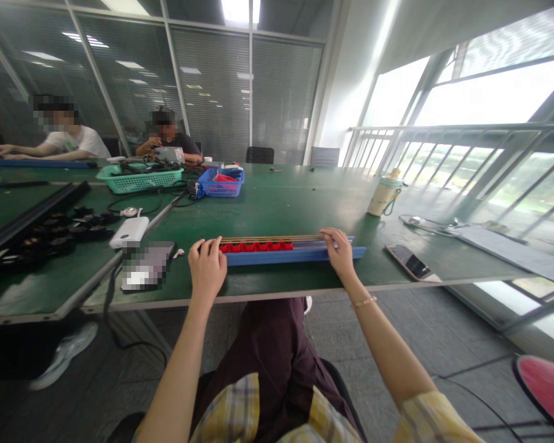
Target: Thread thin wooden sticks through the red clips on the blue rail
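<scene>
A long blue plastic channel (pixel 277 256) lies lengthwise along the table's near edge. A row of several red pieces (pixel 258 247) sits inside its left and middle part. Thin yellowish strips (pixel 277 238) run along its far side. My left hand (pixel 207 264) is curled round the channel's left end, fingers over the far side and thumb at the near side. Toward the right end, my right hand (pixel 338 251) grips across the channel, its fingertips at the strips. The right hand's thumb is partly hidden, and the left hand covers the channel's left end.
Left of the channel lie a phone (pixel 148 266), a white device (pixel 129 232) and black parts (pixel 60 231). A green basket (pixel 141 181) and blue basket (pixel 221 187) stand behind. At right are a bottle (pixel 384 197) and another phone (pixel 412 263). Two people sit across the table.
</scene>
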Demonstrator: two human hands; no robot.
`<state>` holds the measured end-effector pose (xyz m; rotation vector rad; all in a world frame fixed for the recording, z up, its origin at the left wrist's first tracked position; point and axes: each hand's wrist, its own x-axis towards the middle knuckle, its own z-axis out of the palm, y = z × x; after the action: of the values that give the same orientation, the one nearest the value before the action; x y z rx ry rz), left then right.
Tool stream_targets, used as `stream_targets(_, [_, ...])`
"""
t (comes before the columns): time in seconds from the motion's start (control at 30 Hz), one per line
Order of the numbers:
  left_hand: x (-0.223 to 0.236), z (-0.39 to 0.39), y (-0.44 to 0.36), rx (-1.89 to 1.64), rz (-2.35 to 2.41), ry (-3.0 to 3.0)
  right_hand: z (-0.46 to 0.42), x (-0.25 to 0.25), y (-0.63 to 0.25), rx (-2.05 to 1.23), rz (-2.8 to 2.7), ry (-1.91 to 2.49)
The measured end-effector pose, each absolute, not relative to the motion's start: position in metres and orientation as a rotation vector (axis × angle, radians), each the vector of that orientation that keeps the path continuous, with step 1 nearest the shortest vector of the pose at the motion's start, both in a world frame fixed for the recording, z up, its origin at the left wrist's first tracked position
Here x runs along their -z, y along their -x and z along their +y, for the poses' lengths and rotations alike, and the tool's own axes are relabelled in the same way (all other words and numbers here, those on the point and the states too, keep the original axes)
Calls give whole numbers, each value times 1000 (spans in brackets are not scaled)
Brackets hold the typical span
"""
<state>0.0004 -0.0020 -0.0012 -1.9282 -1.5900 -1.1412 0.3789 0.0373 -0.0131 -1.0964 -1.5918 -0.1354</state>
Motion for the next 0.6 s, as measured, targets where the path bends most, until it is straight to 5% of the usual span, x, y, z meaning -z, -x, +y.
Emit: stream_targets(0.6, [1,-2,-2,1107,-1605,1918,47,23,-383,149,-1602,1238])
